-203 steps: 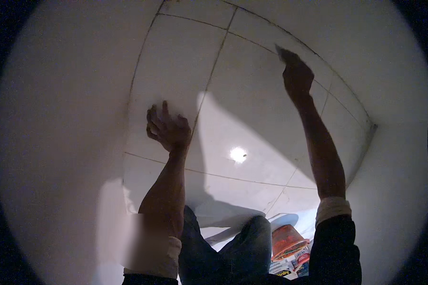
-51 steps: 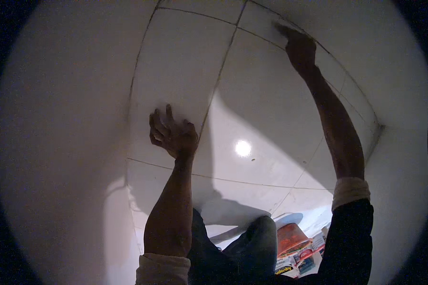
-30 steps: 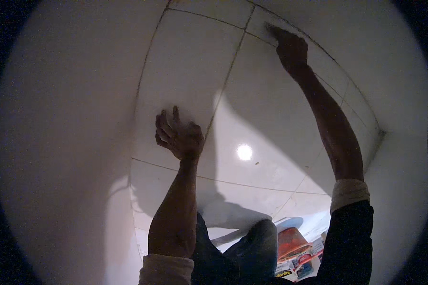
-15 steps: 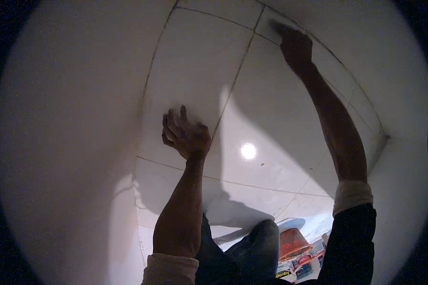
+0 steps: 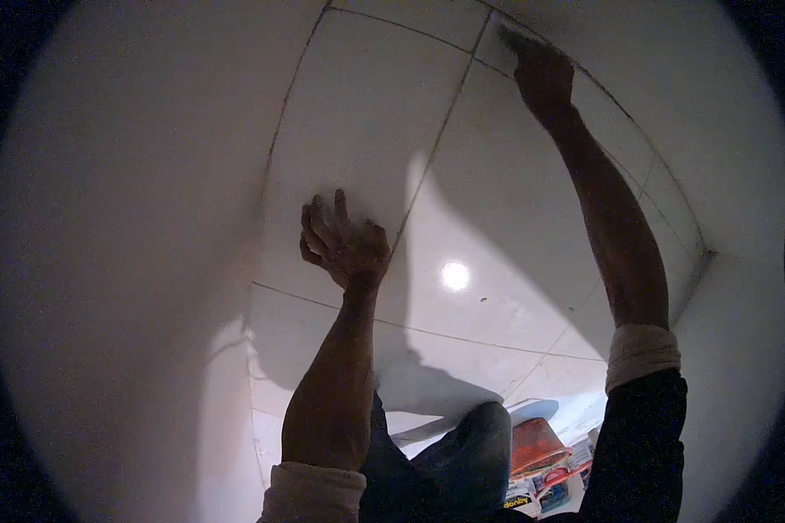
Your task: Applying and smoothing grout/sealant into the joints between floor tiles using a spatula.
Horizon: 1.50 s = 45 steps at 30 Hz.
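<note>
My left hand (image 5: 344, 244) rests half-curled mid-frame on the white tile (image 5: 366, 113); my right hand (image 5: 542, 77) presses the grout line (image 5: 449, 113) upper right, grip empty.

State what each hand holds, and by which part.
Nothing visibly held. The left hand rests with curled fingers against the white wall tiles; the right hand presses at a grout line higher up, anything beneath it hidden.

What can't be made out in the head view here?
- Right hand: dark, backlit; whether it holds anything cannot be told.
- Left hand: its palm faces the white tiled surface, so contact under it is hidden.
- Orange tub and packages: partly behind the knee and right sleeve, cut by the lower edge.
- Rim: dark vignette.
</note>
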Tool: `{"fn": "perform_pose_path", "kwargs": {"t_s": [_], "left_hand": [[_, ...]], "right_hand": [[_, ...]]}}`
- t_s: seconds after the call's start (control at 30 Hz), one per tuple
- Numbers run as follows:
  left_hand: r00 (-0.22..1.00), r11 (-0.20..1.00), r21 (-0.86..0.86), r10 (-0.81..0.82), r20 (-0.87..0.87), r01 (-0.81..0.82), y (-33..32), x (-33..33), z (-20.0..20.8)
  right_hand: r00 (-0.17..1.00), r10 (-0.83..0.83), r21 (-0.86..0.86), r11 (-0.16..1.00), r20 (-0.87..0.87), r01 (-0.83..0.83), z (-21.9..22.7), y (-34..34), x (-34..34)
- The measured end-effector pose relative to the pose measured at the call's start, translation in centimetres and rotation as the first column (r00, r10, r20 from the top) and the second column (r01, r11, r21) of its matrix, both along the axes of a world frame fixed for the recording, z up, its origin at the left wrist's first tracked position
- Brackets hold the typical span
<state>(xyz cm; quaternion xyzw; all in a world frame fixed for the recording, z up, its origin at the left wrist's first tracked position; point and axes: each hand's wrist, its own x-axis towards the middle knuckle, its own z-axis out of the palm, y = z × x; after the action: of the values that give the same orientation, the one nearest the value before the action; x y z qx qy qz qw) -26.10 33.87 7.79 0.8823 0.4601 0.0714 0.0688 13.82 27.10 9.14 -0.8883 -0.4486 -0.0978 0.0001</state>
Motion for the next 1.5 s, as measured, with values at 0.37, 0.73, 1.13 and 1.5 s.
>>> {"fn": "perform_pose_path", "kwargs": {"t_s": [0.37, 0.73, 1.13, 1.5], "left_hand": [[1.000, 1.000, 0.000, 0.010, 0.007, -0.010, 0.1, 0.1, 0.5], [0.999, 1.000, -0.013, 0.003, 0.046, -0.002, 0.2, -0.1, 0.1], [1.000, 1.000, 0.012, 0.003, -0.006, -0.003, -0.2, -0.2, -0.7], [1.000, 0.999, -0.025, 0.026, 0.005, -0.026, -0.5, -0.1, -0.9]], "right_hand": [[0.999, 0.030, 0.049, 0.998, -0.021, -0.029, 0.2, 0.5, -0.5], [0.993, 0.066, 0.014, 0.998, 0.103, -0.067, 0.1, 0.5, -0.3], [0.999, 0.009, 0.002, 1.000, -0.048, -0.009, -1.1, -1.2, -2.5], [0.988, 0.042, -0.032, 0.998, -0.149, -0.047, -0.1, -0.9, -4.5]]}}
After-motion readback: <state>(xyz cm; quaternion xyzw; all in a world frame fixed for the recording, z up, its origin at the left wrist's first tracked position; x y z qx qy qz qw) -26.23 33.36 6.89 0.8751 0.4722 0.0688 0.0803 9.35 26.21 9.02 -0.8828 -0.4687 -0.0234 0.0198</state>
